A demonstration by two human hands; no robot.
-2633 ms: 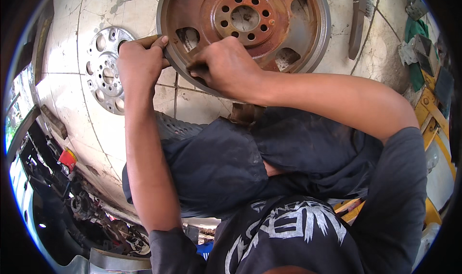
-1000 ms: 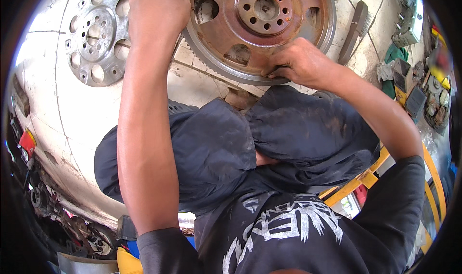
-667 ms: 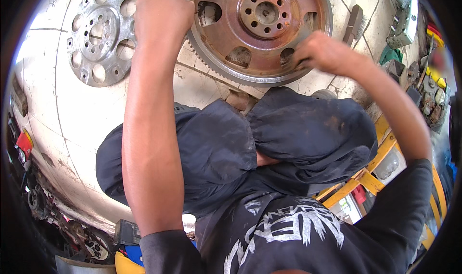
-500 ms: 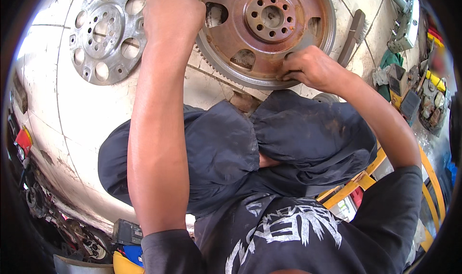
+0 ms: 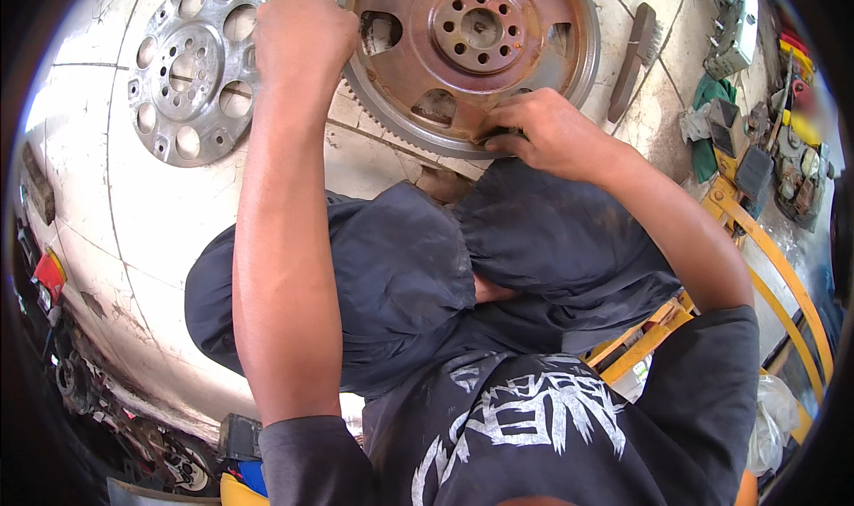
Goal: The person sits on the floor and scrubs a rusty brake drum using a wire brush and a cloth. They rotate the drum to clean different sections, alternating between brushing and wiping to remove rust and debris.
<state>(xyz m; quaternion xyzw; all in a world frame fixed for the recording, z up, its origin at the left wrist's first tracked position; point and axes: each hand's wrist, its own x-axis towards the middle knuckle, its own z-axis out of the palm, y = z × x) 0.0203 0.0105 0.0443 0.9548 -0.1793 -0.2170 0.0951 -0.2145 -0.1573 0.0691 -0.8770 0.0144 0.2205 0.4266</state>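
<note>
A brownish, rusty flywheel (image 5: 427, 26) with a toothed outer rim and a ring of bolt holes lies on the floor ahead of me. My right hand (image 5: 547, 132) is at its near edge, thumb and fingers bent in a closed grip; whatever they hold, if anything, is hidden. Left of the flywheel is a thin silver flexplate (image 5: 203, 106) with large round holes. My left hand (image 5: 307, 30) is closed in a fist between the two, covering the flexplate's right edge. Its fingers face away, so I cannot see what they hold.
A wooden-handled wire brush (image 5: 632, 61) lies right of the flywheel. Farther right are a metal part (image 5: 734, 39), a green cloth (image 5: 707, 164) and assorted tools. A yellow frame (image 5: 774, 248) curves beside my right arm. Dark machine parts (image 5: 76, 386) line the left.
The view has shifted slightly, moving the flywheel left and up in the picture. My right hand has slid slightly left along the rim. A grey patch above that hand no longer shows.
</note>
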